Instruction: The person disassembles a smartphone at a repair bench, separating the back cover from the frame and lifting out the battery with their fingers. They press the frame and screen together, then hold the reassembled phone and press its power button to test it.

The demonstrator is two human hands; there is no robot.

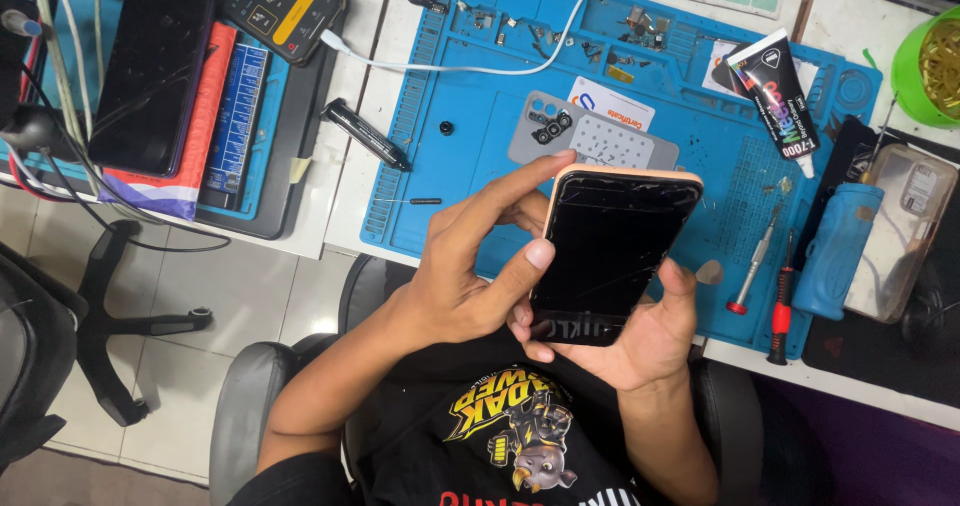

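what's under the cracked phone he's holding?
Under the cracked phone: the right hand cradling it, blue repair mat beyond. The phone's back and the palm are covered.

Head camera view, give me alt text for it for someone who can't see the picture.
Two bare hands hold a phone with a cracked black screen above a blue repair mat: the left hand grips its left edge, the right hand cradles it from below. On the mat lie a grey phone back cover, a glue tube and two screwdrivers.
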